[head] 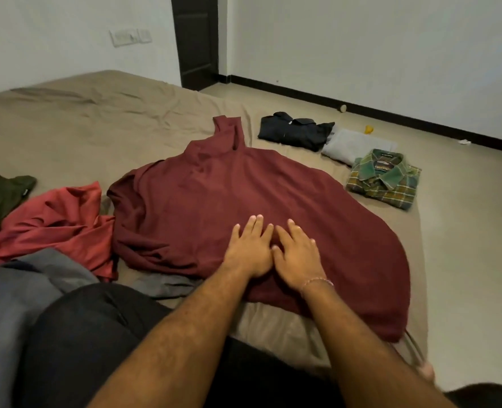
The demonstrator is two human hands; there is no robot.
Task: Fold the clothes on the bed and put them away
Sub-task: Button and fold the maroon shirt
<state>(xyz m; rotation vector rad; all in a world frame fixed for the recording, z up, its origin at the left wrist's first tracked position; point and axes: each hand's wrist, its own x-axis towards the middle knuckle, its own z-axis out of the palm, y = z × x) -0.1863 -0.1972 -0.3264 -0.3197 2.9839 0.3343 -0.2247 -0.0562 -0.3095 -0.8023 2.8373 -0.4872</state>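
- Maroon knit sweater lies spread at the centre of the tan-sheeted bed, its neck toward 12 o'clock and its hem toward 6 o'clock at the bed's near edge.
- Left hand and right hand rest flat on its lower middle, side by side, fingers straight and slightly spread, gripping nothing.
- Cloth looks soft, limp and fairly light; it should slide and wrinkle easily, so I would take it at the shoulders or side seams.
- Crumpled red garment waits at 9 o'clock.
- Folded dark shirt, grey cloth and green plaid shirt sit toward 1 and 2 o'clock.
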